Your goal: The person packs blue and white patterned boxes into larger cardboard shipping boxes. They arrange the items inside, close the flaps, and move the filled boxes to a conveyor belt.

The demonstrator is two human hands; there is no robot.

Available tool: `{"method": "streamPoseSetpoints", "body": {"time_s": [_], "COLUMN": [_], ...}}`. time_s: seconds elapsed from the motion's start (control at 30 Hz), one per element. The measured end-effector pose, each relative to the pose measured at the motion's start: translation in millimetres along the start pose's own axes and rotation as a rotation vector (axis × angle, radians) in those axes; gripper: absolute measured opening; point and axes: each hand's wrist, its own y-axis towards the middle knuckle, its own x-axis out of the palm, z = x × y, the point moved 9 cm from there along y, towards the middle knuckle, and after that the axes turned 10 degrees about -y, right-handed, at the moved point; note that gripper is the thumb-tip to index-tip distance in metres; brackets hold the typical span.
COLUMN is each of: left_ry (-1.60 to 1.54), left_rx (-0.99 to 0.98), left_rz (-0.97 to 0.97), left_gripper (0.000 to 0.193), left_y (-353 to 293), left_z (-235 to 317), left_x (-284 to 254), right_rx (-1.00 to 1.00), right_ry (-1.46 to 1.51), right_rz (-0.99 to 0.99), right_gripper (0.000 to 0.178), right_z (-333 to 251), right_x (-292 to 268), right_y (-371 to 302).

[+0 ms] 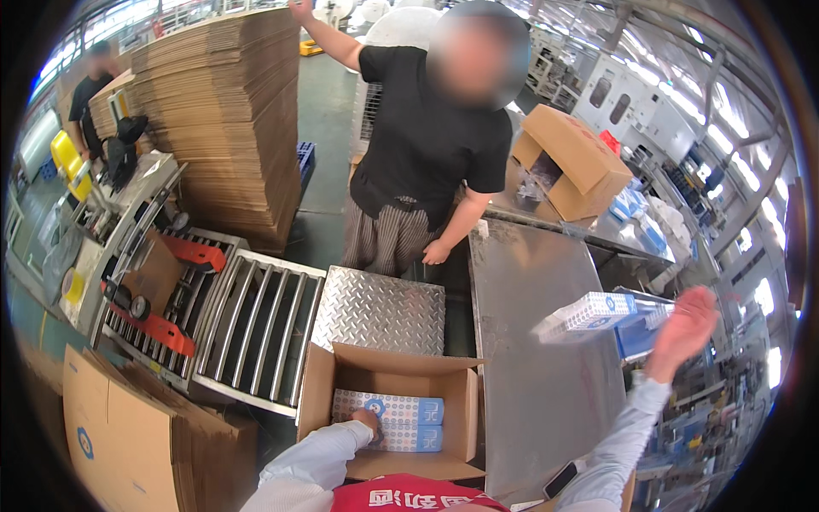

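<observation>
My left hand (368,421) reaches down into an open cardboard box (461,414) in front of me. It rests on blue-and-white patterned packs (409,410) lying side by side in the box, and its fingertips are hard to make out. Over the right side of the metal table (546,341), my right hand (685,327) is raised with its fingers stretched out. Beside that hand a patterned white-and-blue pack (589,316) and a bluer pack (640,331) stand on edge. Whether the hand touches the bluer pack is unclear.
A roller conveyor (256,324) and a diamond-plate sheet (380,307) adjoin the box. Across from me stands a person in black (426,145). Flattened cartons (217,119) are stacked high behind the conveyor; more cartons (128,435) lean at near left. A phone (560,480) lies by my right forearm.
</observation>
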Motion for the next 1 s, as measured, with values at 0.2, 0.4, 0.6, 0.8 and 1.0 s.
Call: {"method": "streamPoseSetpoints", "body": {"time_s": [0.2, 0.4, 0.6, 0.8, 1.0], "left_ry": [0.113, 0.202, 0.092, -0.141, -0.589], "left_rx": [0.029, 0.124, 0.227, 0.166, 0.239], "left_rz": [-0.071, -0.178, -0.178, -0.010, 0.282], "left_gripper": [0.060, 0.068, 0.078, 0.071, 0.031], "left_y": [2, 22, 17, -14, -85], "left_z": [-1, -2, -16, -31, 62], "left_x": [0, 11, 14, -22, -130], "right_rx": [0.281, 1.418, 0.556, 0.423, 0.097], "right_ry": [-0.823, -0.602, -1.418, -2.227, -2.234], "right_rz": [0.038, -0.206, -0.812, -1.233, -1.046], "right_gripper": [0.025, 0.036, 0.075, 0.076, 0.029], "right_z": [35, 199, 285, 387, 409], "right_x": [-29, -90, -106, -226, -290], "right_y": [-119, -400, -267, -114, -110]}}
